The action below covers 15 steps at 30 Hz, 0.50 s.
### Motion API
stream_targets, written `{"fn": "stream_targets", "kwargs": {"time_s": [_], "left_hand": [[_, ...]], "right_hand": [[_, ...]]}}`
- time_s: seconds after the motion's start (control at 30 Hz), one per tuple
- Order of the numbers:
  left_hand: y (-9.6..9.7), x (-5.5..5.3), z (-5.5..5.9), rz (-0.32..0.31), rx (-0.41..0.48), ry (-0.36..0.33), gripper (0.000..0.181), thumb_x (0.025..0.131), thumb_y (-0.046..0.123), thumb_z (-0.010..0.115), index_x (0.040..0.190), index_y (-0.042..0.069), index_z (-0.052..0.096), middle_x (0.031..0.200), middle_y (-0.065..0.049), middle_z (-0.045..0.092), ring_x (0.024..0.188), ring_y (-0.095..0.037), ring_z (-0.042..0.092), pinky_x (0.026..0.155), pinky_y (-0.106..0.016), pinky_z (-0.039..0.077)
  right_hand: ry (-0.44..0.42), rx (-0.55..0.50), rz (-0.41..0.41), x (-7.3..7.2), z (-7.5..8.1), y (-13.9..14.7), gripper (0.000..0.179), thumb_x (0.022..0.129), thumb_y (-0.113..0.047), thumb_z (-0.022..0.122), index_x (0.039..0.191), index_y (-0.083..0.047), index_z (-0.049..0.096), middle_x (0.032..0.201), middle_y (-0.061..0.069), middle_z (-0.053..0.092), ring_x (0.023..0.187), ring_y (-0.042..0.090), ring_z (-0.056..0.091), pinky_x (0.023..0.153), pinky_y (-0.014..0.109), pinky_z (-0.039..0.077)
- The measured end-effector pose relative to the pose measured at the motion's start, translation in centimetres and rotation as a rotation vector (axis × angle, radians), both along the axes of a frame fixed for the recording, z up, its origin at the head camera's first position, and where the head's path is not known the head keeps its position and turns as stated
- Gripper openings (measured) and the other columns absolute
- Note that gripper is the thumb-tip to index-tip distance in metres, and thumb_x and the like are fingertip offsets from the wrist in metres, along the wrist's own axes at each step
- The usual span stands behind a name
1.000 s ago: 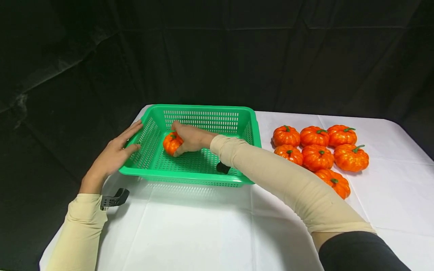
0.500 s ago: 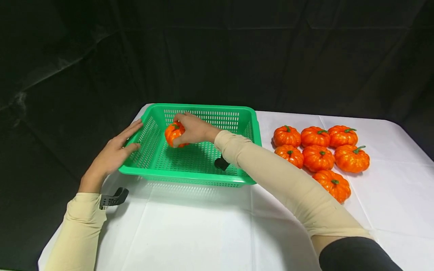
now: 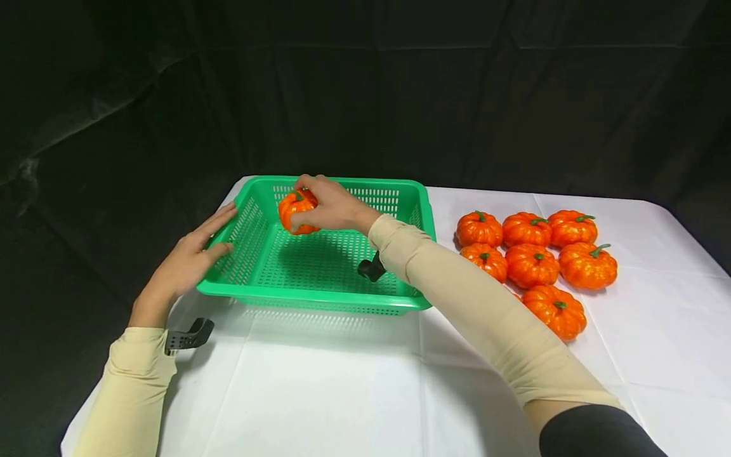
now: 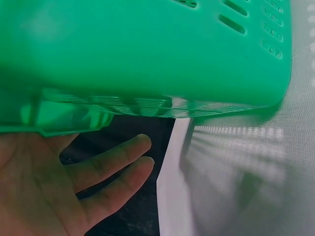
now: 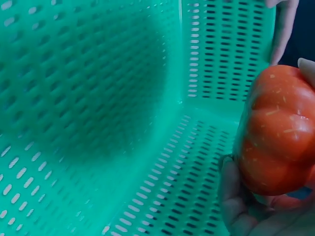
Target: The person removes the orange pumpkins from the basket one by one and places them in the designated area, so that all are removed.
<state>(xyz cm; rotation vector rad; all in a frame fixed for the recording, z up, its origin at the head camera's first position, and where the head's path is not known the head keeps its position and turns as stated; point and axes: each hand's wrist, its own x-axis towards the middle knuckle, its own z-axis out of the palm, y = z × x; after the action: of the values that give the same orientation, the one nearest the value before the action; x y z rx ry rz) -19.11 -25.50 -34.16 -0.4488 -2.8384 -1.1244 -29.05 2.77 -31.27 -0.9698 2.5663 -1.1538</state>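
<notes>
My right hand (image 3: 338,206) grips a small orange pumpkin (image 3: 290,208) with a green stem, thumb on the near side and fingers on the far side. The pumpkin is raised over the floor of a green slotted plastic basket (image 3: 314,296), toward its back left; its shadow falls on the floor below. In the right wrist view the ribbed pumpkin (image 5: 278,130) sits between fingers and thumb, partly cut off at the edge. My left hand (image 3: 185,260) rests at the basket's left rim; the left wrist view shows straight fingers (image 4: 110,162) beside the basket wall.
Several more orange pumpkins (image 3: 533,265) are grouped on the white-covered table (image 3: 331,387), right of the basket. My right forearm crosses the basket's right front corner and partly hides the nearest ones. A black cloth (image 3: 365,95) hangs behind the table.
My right hand has lifted the pumpkin from the basket floor, up and slightly back and to the right. The left hand keeps its place at the rim.
</notes>
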Motion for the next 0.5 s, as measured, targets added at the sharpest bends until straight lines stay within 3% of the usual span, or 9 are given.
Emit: {"fn": "stream_targets", "kwargs": {"time_s": [0.33,0.5], "left_hand": [[-0.8,0.0,-0.5,-0.016,0.034,-0.013,0.064,0.105,0.01,0.05,0.166,0.011,0.028,0.172,-0.008,0.016,0.155,-0.041,0.014,0.114,-0.073,0.014],[-1.1,0.0,-0.5,-0.012,0.037,-0.022,0.065,0.106,0.01,0.05,0.166,0.013,0.026,0.173,-0.008,0.014,0.154,-0.043,0.014,0.113,-0.075,0.015]], "right_hand": [[0.064,-0.039,0.015,2.2,1.4,0.3,0.053,0.079,-0.034,0.073,0.126,-0.014,0.06,0.111,0.005,0.055,0.097,0.02,0.056,0.076,0.031,0.055],[0.066,-0.036,-0.018,3.5,2.8,0.8,0.054,0.078,-0.036,0.077,0.125,-0.016,0.06,0.111,0.004,0.056,0.099,0.02,0.055,0.075,0.031,0.056]]}}
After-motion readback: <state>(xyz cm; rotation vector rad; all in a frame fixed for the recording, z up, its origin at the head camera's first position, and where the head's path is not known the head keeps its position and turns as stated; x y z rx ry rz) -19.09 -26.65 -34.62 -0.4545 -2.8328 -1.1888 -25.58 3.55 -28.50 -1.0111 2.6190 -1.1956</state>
